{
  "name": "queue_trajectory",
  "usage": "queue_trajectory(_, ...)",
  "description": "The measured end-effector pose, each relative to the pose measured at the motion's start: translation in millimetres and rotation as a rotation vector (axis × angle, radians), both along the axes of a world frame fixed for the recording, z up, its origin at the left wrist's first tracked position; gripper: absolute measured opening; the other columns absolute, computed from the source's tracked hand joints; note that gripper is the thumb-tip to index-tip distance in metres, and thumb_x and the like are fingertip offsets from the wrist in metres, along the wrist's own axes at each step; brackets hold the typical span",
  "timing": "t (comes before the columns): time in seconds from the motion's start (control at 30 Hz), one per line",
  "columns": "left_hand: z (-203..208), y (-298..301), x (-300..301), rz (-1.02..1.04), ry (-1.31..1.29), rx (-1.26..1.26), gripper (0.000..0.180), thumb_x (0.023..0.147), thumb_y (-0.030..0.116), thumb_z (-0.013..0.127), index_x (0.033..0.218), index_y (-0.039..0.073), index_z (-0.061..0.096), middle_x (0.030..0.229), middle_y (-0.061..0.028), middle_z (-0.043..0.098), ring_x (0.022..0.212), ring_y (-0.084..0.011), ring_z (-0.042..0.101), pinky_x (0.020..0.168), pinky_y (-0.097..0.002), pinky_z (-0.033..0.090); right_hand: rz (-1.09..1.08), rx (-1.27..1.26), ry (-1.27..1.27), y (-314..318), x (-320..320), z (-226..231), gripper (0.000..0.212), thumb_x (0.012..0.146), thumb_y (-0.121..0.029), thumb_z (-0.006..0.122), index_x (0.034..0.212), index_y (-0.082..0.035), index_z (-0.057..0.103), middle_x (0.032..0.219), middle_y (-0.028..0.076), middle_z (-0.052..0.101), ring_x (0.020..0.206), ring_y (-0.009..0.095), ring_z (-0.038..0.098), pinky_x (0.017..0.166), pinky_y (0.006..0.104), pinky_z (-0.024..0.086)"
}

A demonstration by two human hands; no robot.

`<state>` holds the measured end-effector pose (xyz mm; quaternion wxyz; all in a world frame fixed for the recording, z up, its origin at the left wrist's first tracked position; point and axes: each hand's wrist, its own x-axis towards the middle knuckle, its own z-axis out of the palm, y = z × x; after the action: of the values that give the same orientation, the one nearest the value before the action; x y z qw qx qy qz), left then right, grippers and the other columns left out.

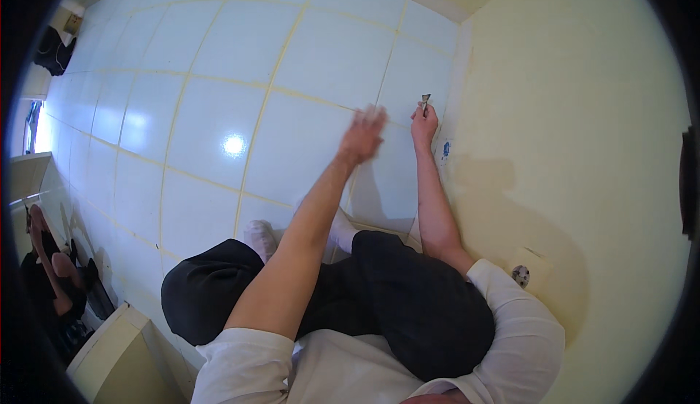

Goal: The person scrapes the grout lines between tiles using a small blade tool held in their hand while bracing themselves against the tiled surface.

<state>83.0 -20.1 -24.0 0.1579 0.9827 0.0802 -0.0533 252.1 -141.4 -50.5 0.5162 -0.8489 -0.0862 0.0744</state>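
My right hand (424, 125) is closed around a small scraper (426, 101), whose flared, dark-edged blade points away from me. It is near the foot of the yellow wall, over the tiled floor (306, 141). My left hand (363, 136) is to the left of it, palm down with its fingers stretched out. Motion blurs those fingers slightly, and nothing shows in them. Whether that hand touches the tile or hovers over it, I cannot tell.
A yellowish wall (569, 127) rises close on my right, with a blue mark (447, 149) low down and a round fitting (520, 276) beside my elbow. My knees and socked feet are below my hands. At the left are dark hanging items (55, 273) and a cream cabinet (120, 356).
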Motion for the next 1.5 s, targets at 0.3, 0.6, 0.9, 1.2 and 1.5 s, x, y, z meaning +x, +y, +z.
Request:
queue_trajectory(0.3,7,-67,14,-0.351,0.156,-0.199,0.065,0.101,0.046,0.052,0.158,0.021,0.034,0.169,0.0018,0.022,0.156,-0.0217,0.016,0.126,-0.057,0.008,0.045,0.104,-0.082,5,4,41,0.024,0.098,-0.016,0.063,0.115,0.0,0.063,0.079,0.005,0.072,0.067,0.011,0.061,0.064,0.0279,0.047)
queue_trajectory(0.6,15,49,-62,0.427,0.26,-0.243,0.105,0.088,0.073,0.054,0.164,0.025,-0.001,0.171,-0.0027,-0.016,0.155,-0.0369,-0.015,0.109,-0.0791,-0.011,0.319,-0.347,0.033,-4,20,49,0.03,0.096,-0.03,0.065,0.107,-0.003,0.067,0.086,0.014,0.074,0.081,0.024,0.072,0.072,0.0366,0.053)
queue_trajectory(0.9,1,-19,-11,0.275,0.024,-0.129,0.088,0.096,0.04,0.058,0.159,-0.002,0.013,0.169,-0.015,0.013,0.156,-0.0367,0.01,0.125,-0.0552,0.012,0.211,-0.372,-0.051,3,21,56,0.033,0.096,-0.037,0.064,0.106,-0.005,0.068,0.093,0.018,0.075,0.087,0.034,0.072,0.076,0.0434,0.054)
queue_trajectory(1.2,12,-76,15,0.164,-0.046,-0.111,0.074,0.096,0.033,0.058,0.154,-0.001,0.03,0.16,-0.015,0.036,0.152,-0.0298,0.027,0.124,-0.0539,0.02,0.174,-0.316,-0.041,-6,31,64,0.032,0.097,-0.035,0.064,0.105,-0.004,0.068,0.085,0.017,0.073,0.077,0.032,0.07,0.07,0.0429,0.052)
queue_trajectory(1.5,4,-51,18,0.324,-0.168,-0.072,0.065,0.099,0.036,0.052,0.156,0.01,0.034,0.162,-0.0078,0.035,0.152,-0.025,0.028,0.126,-0.051,0.017,0.258,-0.412,-0.018,5,16,72,0.032,0.097,-0.036,0.063,0.108,-0.006,0.068,0.093,0.018,0.074,0.087,0.036,0.071,0.076,0.0454,0.054)
